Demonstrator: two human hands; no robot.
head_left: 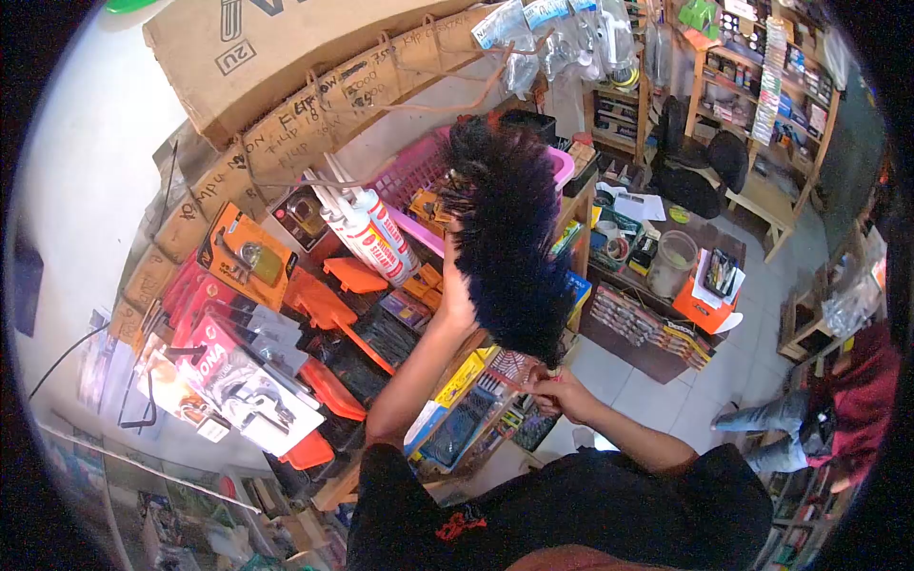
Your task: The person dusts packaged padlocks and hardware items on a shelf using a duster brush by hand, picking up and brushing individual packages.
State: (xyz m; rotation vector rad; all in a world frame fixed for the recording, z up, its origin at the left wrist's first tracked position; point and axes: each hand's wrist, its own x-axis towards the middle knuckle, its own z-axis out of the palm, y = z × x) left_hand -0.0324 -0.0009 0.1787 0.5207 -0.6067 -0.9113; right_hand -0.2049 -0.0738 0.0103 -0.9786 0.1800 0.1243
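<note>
A large, dark, fluffy feather duster (pixel 509 238) stands out in the middle of the view, running from the pink basket down toward my right hand. My right hand (pixel 560 394) is closed at the duster's lower end, where its handle would be; the grip is small and partly shaded. Reaching up from the lower left, my left hand (pixel 459 300) is beside the feathers, and its fingers are hidden behind them. Under the feathers is the pink plastic basket (pixel 562 171) with orange packets inside. White sealant tubes (pixel 376 233) lie left of my left hand.
Orange-lidded bins (pixel 328 390) and carded tools (pixel 248 381) line the left side. A cardboard strip with handwriting (pixel 314 119) crosses above. Shelves (pixel 762 76) stand at the back right. Another person in a dark red top (pixel 862 404) is at the right edge.
</note>
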